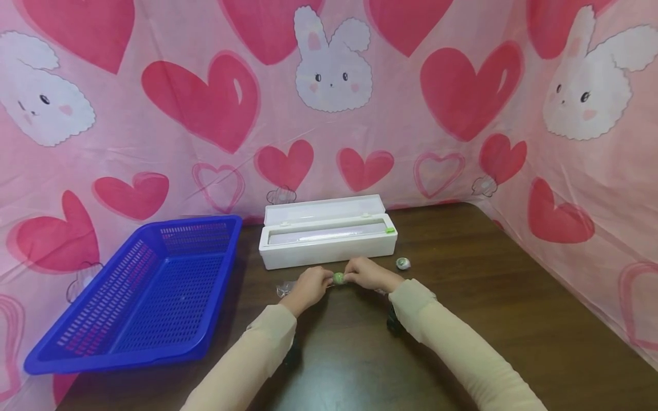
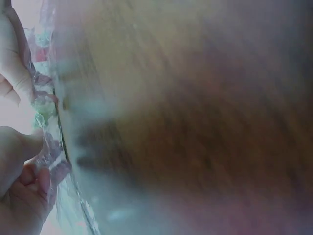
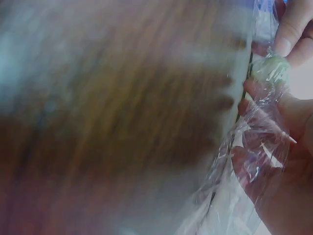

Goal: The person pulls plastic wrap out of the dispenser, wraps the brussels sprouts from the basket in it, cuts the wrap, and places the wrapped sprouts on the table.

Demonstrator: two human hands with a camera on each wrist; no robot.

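Observation:
A small round green item [image 1: 338, 278] wrapped in clear plastic film [image 3: 271, 125] is between my two hands, just above the table. My left hand [image 1: 311, 287] pinches the film on the item's left side. On the other side, my right hand [image 1: 371, 273] pinches the film with thumb and fingers. Both wrist views show the film gathered and twisted beside the green item [image 3: 272, 69]; what the item is cannot be told. Loose film [image 1: 285, 289] shows left of my left hand. Behind the hands stands a long white box [image 1: 329, 250], its lid raised and a green piece [image 1: 390, 230] at its right end.
Right of the box, a small round film-wrapped item [image 1: 403, 263] lies on the dark wooden table [image 1: 462, 285]. A blue slotted plastic basket [image 1: 215, 297] stands at the left. A pink curtain [image 1: 401, 125] with hearts and rabbits encloses the table's back and sides.

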